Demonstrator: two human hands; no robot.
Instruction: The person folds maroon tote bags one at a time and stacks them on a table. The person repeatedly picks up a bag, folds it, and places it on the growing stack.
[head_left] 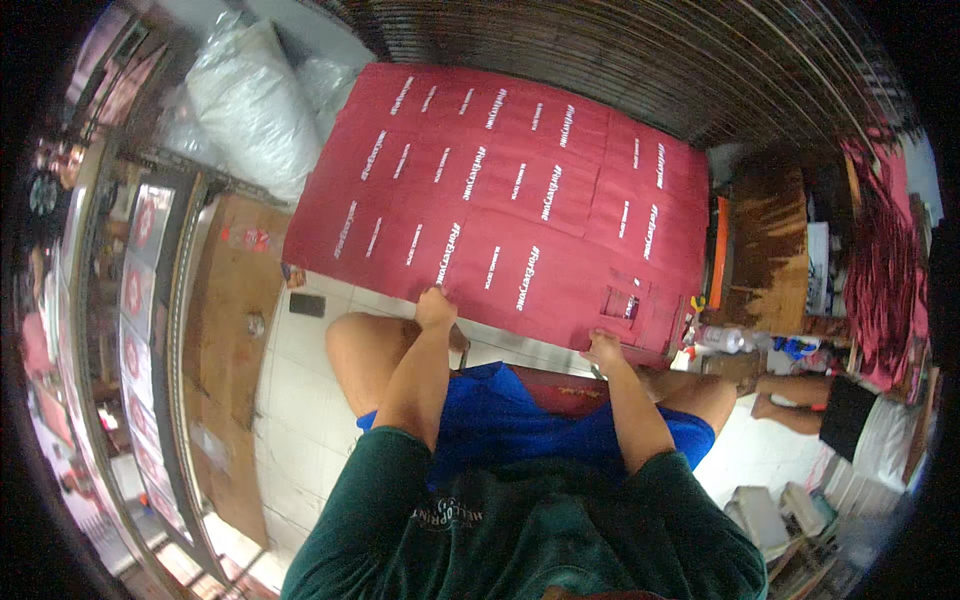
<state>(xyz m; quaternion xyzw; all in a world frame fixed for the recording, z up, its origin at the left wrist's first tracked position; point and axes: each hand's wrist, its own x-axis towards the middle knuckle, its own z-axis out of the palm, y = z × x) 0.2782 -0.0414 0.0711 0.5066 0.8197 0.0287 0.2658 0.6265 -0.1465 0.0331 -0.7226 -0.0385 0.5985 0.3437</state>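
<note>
In front of me a wide dark-red cloth point(480, 215) with rows of white printed lettering covers a low table. It seems made up of several panels, with faint seams or folds between them. At its near edge, left of the middle, my left hand point(435, 308) is closed with the fingers pinching the cloth. Farther right along the same edge my right hand point(604, 350) grips the border, its fingertips partly hidden. Just beyond the right hand is a small dark rectangle point(621, 304) on the cloth.
Yellow-handled scissors point(697, 303) and a clear plastic bottle point(722, 339) sit off the table's right corner. A dark phone-like slab point(307, 305) lies at the left. A stuffed white sack point(250, 110) stands back left. Another person's legs point(790, 403) show at the right.
</note>
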